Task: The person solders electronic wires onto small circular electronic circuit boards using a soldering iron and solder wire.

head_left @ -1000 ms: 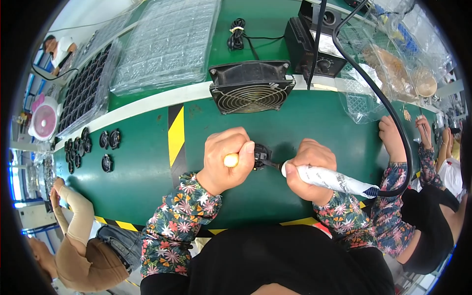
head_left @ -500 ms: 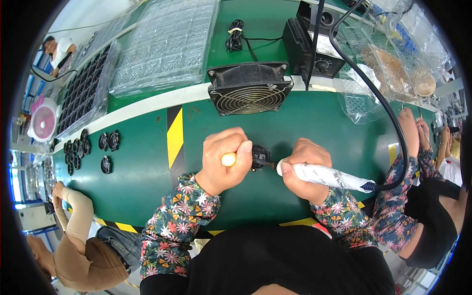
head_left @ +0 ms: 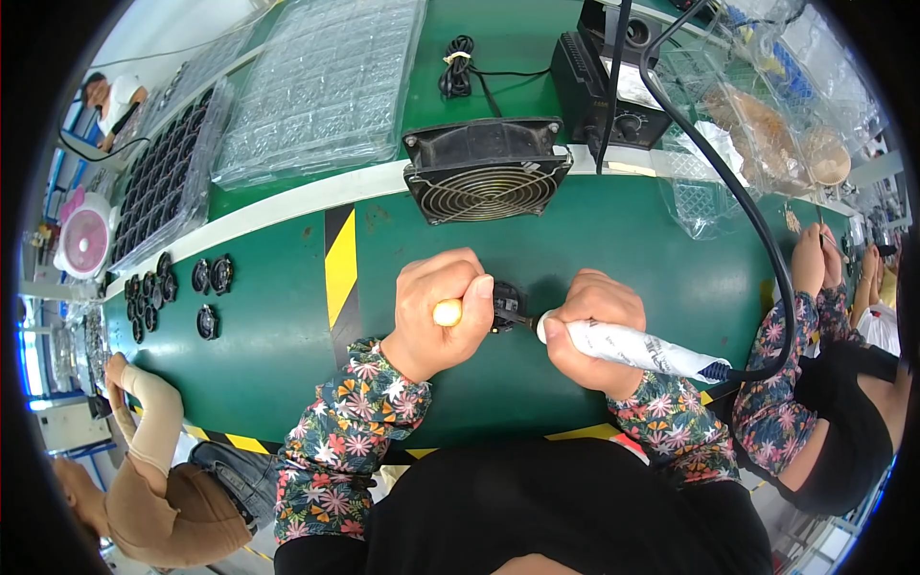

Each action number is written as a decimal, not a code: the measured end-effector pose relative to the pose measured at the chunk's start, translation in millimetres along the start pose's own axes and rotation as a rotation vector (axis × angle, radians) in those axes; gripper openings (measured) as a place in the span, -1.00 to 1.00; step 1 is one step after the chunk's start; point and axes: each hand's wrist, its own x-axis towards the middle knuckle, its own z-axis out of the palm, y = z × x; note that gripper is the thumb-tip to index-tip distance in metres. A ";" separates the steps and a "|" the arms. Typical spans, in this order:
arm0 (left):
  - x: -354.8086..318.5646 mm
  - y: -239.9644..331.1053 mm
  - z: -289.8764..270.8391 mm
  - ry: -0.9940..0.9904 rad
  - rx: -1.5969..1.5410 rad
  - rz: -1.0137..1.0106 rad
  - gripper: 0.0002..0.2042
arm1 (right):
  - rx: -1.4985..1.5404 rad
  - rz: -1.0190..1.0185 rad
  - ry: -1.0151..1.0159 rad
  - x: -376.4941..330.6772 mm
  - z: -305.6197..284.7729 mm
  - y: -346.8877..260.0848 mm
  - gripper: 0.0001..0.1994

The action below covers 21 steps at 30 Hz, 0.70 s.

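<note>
My right hand (head_left: 596, 326) is closed around the white-wrapped handle of a soldering iron (head_left: 652, 351). Its dark metal tip points left and meets a small round black part (head_left: 506, 299) on the green bench, as far as I can see. My left hand (head_left: 441, 311) is curled into a fist against the left side of that part and covers some of it. From the fist shows a rounded yellow end (head_left: 447, 312); what it belongs to is hidden by the fingers.
A black fan (head_left: 489, 182) stands just beyond my hands. Behind it are a black control box (head_left: 613, 96) and clear plastic trays (head_left: 316, 86). The iron's black cable (head_left: 781, 287) loops on the right. Several round black parts (head_left: 207, 322) lie at left. Co-workers sit on both sides.
My hands stay almost in place; the back end of the iron's handle has dipped slightly. At the right, the co-worker's hands have shifted to the right.
</note>
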 end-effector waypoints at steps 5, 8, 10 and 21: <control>1.0 1.6 1.0 -0.001 -0.007 0.011 -0.70 | -0.004 -0.008 0.013 -0.5 0.2 -0.3 -0.85; 1.3 2.6 0.9 -0.008 -0.003 0.013 -0.71 | -0.014 -0.003 0.011 -1.2 0.9 -0.1 -0.84; 0.9 2.1 0.6 -0.010 0.006 0.030 -0.71 | -0.017 -0.007 0.017 -1.6 1.5 0.4 -0.84; -1.5 13.7 -16.8 0.125 0.120 0.262 -0.96 | -0.032 -0.059 0.057 -4.6 3.0 2.1 -0.85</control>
